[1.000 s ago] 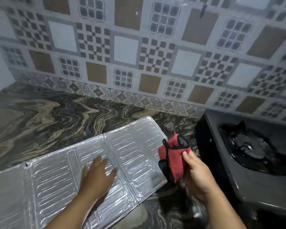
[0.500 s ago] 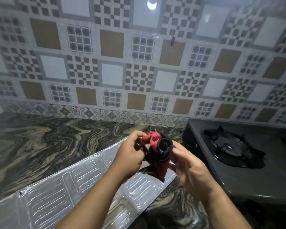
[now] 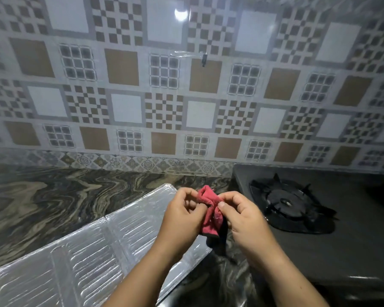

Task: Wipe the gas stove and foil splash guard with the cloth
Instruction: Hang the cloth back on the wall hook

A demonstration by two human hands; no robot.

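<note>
A small red cloth (image 3: 209, 214) with a dark edge hangs bunched between both hands, held above the counter. My left hand (image 3: 182, 214) pinches its left side and my right hand (image 3: 242, 214) pinches its right side. Under and left of the hands, the silver foil splash guard (image 3: 93, 251) lies flat on the counter, its ribbed panels unfolded. To the right stands the grey gas stove (image 3: 353, 240) with a black burner grate (image 3: 290, 204).
The dark marbled counter (image 3: 53, 200) runs along the patterned tile wall (image 3: 186, 96). The stove's left edge stands close to the foil's right end. A small dark clip (image 3: 204, 59) hangs on the wall.
My left hand left the foil and came up to grip the cloth together with my right hand. The cloth has been reworked between both hands, and the view has tilted up toward the wall.
</note>
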